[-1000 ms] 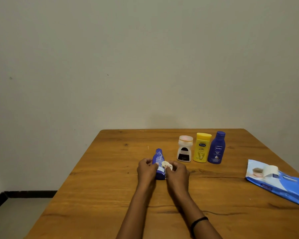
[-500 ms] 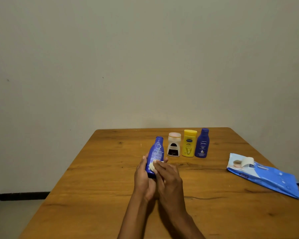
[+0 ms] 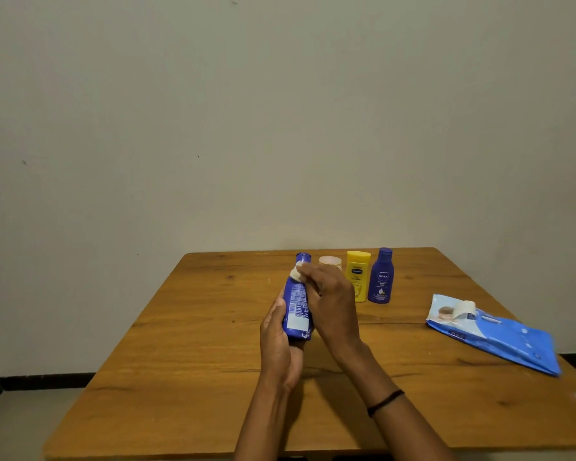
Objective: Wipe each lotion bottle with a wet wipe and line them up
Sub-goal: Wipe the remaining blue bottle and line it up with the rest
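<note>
My left hand (image 3: 277,341) grips the lower part of a blue lotion bottle (image 3: 297,302), held upright above the table with its back label toward me. My right hand (image 3: 330,301) pinches a small bunched white wet wipe (image 3: 296,273) against the bottle's neck. Behind them stands a row of three bottles: a white one with a pale pink cap (image 3: 330,261), mostly hidden by my right hand, a yellow one (image 3: 358,272), and a dark blue one (image 3: 381,276).
A blue wet-wipe pack (image 3: 499,334) lies flat near the right edge of the wooden table (image 3: 180,361), its flap peeled open. A plain wall stands right behind the table's far edge. Floor shows at lower left.
The blue bottle went from lying low on the table to being held up. My right hand slid the wipe from the bottle's lower body up to its neck.
</note>
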